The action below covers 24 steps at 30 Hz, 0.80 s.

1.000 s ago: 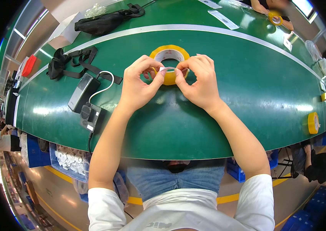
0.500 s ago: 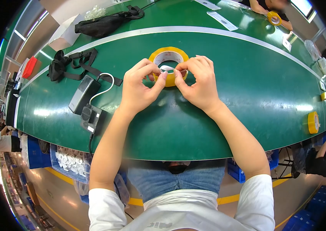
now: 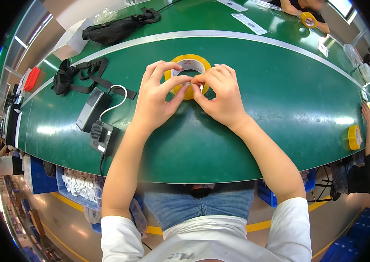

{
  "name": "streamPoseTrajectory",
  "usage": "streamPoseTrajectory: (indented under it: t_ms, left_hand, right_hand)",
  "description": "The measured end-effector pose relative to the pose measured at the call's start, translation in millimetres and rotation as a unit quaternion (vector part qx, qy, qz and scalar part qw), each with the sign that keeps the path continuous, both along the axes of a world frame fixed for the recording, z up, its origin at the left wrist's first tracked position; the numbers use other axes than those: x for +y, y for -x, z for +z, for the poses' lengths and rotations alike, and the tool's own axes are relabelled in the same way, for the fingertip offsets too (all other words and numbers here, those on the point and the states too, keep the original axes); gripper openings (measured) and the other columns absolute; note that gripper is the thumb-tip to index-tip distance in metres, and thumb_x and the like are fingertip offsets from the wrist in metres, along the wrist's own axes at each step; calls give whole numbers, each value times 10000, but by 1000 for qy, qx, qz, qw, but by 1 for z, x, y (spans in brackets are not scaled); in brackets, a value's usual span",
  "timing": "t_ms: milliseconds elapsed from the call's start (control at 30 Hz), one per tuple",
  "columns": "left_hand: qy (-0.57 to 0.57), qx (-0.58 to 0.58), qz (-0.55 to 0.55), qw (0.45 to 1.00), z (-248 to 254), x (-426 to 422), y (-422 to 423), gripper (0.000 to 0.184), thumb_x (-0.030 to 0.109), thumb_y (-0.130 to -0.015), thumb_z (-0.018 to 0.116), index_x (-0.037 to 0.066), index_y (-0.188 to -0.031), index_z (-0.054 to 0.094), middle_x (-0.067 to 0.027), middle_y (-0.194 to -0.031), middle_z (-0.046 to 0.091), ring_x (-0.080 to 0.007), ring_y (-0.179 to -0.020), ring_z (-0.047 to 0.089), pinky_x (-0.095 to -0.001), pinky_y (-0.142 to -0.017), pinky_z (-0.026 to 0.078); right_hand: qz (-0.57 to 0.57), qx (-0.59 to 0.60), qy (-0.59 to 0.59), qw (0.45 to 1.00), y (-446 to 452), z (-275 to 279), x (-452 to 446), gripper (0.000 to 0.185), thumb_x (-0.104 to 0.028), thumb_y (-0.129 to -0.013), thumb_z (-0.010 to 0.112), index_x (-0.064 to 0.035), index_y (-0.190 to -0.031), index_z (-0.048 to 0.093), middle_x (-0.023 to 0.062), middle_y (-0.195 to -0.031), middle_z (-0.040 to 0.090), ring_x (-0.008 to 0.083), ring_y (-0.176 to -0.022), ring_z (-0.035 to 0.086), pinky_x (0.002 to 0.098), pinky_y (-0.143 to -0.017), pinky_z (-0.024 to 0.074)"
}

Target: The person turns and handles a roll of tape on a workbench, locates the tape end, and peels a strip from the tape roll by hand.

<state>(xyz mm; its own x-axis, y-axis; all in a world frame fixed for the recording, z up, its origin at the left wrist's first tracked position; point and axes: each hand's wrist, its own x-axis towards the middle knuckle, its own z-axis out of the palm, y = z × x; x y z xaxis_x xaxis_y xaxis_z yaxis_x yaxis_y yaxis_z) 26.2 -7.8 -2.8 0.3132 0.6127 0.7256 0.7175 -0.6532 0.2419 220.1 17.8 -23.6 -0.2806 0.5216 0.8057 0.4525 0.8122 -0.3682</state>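
A roll of yellow packing tape (image 3: 189, 57) lies on the green table (image 3: 220, 153) just beyond my fingers, its pale inner core showing. My left hand (image 3: 153, 99) is closed at thumb and index finger in a pinch, with the other fingers loosely bent. Against its tips meets my right hand (image 3: 222, 95), also pinching. Between them is a small whitish thing, mostly hidden by the fingertips and too small to name. Both hands hover over the near side of the roll.
To the left lie a power bank (image 3: 93, 108) with a white cable, a small black device (image 3: 102, 134) and black straps (image 3: 91, 72). Another tape roll (image 3: 354, 137) stands at the right. A bin of white rings (image 3: 79, 185) sits below the table edge. Co-workers are at the far right.
My fingertips have come together over the roll, and the white thing is now more covered. My left fingers have opened out a little. A co-worker's arm at right has reached up onto the table.
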Motion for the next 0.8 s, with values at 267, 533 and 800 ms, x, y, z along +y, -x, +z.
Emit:
streamPoseTrajectory:
  t_ms: [267, 533, 800]
  left_hand:
    - [51, -79, -8, 996, 2, -4, 0, 176, 30, -737, 787, 97, -890, 730, -53, -995, 643, -259, -954, 606, -377, -800, 515]
    - [32, -79, 14, 996, 3, -4, -4, 168, 26, -735, 792, 75, -889, 746, -57, -936, 650, -245, -884, 616, -345, -743, 516]
    - [141, -222, 14, 965, -4, -5, -6, 69, 61, -820, 773, 60, -879, 737, -35, -774, 678, -140, -696, 588, -272, -590, 434]
  right_hand:
    - [-18, -51, -42, 998, -1, 2, 0, 108, -107, -767, 757, -118, -845, 685, 29, -853, 665, 232, -928, 616, 402, -964, 435]
    - [-40, -41, -51, 997, -1, 6, -3, 105, -109, -770, 762, -120, -842, 686, 29, -856, 669, 221, -926, 617, 407, -967, 433]
    - [-19, -63, -71, 995, 2, 2, -5, 114, -114, -782, 766, -121, -883, 713, 23, -868, 676, 225, -959, 627, 416, -990, 430]
